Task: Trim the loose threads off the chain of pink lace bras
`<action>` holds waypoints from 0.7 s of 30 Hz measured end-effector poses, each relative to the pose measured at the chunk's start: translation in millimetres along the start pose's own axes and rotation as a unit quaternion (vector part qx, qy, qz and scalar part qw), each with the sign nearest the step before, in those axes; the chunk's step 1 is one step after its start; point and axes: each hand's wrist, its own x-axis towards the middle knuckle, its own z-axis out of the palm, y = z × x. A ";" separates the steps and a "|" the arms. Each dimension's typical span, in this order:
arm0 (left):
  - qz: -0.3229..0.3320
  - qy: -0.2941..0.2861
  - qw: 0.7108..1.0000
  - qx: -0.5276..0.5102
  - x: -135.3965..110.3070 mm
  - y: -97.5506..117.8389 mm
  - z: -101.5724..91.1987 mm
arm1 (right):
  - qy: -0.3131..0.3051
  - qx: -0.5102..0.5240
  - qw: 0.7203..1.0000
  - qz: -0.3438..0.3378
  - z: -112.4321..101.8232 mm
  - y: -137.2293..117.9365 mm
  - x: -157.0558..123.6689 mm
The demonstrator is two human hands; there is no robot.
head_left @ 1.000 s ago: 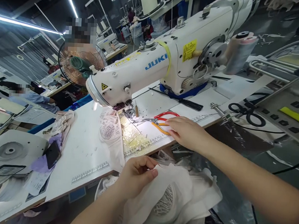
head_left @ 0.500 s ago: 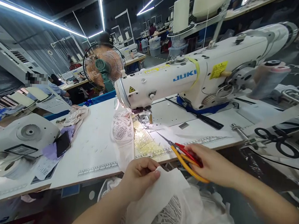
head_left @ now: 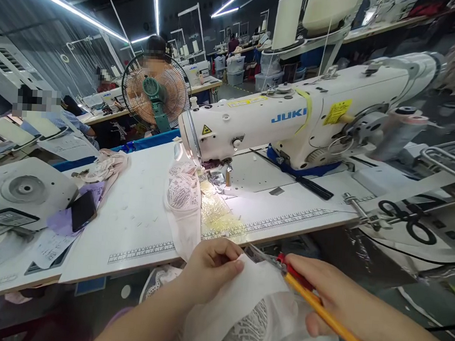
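Note:
My left hand [head_left: 210, 271] pinches the edge of a white bra [head_left: 250, 319] with lace cups, just below the table's front edge. In my right hand [head_left: 339, 293] is a pair of scissors [head_left: 305, 289] with red and orange handles. Their thin blades point left at the white fabric, close to my left fingertips; whether the tips touch it I cannot tell. A second lace bra [head_left: 182, 196] lies on the sewing table [head_left: 141, 206] left of the needle and hangs over its edge. The white JUKI sewing machine [head_left: 252, 126] stands behind my hands.
Black-handled scissors [head_left: 408, 220] rest at the right. A dark long-handled tool [head_left: 296, 176] lies on the machine bed. At the left are a phone [head_left: 83, 211] and another machine [head_left: 24, 195]. A fan [head_left: 155, 95] stands behind the table, with people beyond.
The scissors in my right hand have come down from above the table edge to the white fabric by my left fingers. My left hand keeps its pinch. The view has shifted slightly.

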 end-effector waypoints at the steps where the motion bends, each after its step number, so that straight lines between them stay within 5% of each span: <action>1: 0.000 0.002 1.000 0.004 -0.2 0.1 -0.2 | -0.012 -0.020 1.000 0.003 2.5 -3.7 1.0; 14: -0.008 0.018 1.000 -0.013 1.9 -4.3 2.6 | 0.012 -0.073 0.997 -0.005 11.6 -10.8 -3.7; 21: -0.007 0.016 1.000 0.002 1.0 -1.2 3.6 | -0.028 -0.055 0.998 0.035 9.4 -16.9 -1.4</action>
